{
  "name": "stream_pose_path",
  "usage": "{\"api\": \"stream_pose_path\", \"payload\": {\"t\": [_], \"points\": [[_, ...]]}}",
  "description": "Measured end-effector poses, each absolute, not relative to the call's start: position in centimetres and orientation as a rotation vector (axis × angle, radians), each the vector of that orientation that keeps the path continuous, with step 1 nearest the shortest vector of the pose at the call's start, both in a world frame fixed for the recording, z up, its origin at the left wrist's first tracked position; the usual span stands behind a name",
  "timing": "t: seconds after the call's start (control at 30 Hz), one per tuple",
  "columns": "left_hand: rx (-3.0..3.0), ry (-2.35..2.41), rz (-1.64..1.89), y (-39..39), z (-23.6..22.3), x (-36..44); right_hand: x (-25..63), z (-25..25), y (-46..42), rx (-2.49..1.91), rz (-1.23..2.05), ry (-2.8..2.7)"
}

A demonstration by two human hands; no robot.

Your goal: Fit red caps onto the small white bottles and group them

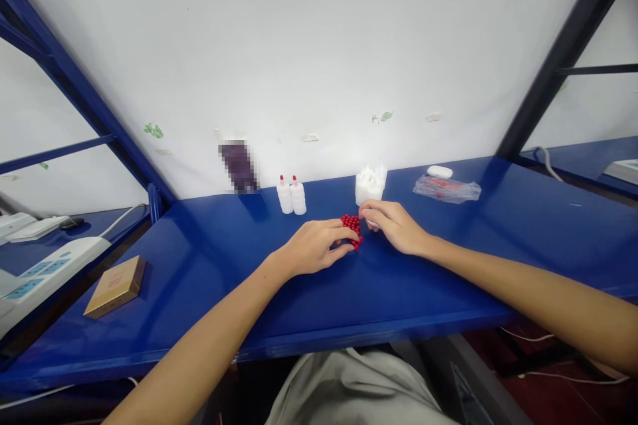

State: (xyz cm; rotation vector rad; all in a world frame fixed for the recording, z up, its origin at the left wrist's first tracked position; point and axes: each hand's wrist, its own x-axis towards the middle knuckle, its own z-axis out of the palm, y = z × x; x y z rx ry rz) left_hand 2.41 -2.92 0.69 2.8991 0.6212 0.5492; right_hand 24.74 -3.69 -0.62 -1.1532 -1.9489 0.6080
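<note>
We have our left hand low over the table, its fingers bent over a cluster of red pieces; we cannot tell whether they pinch any. The cluster lies between our two hands, partly covered by the left fingers. Our right hand, just beside it, has its fingers curled around a white piece, mostly hidden. Just behind that hand stand several white bottles, crowded together. To their left, well apart, two red-tipped bottles stand upright side by side. Farther right, a clear bag with red bits inside lies near a white case. A gold box sits at far left.
</note>
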Motion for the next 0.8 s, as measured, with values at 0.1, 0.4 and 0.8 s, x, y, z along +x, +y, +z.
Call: {"api": "stream_pose_path", "payload": {"t": [0.1,0.4,0.8], "points": [[2.891,0.615,0.515,-2.7,0.5,2.4,24.7,-0.5,-3.8,-1.115,0.640,-1.968],[2.857,0.614,0.622,-3.2,0.4,2.8,24.8,-0.1,-4.1,-1.006,0.636,-2.060],[2.800,0.486,1.099,-3.7,0.0,3.4,23.7,0.2,-5.2,-0.918,0.652,-2.233]]}}
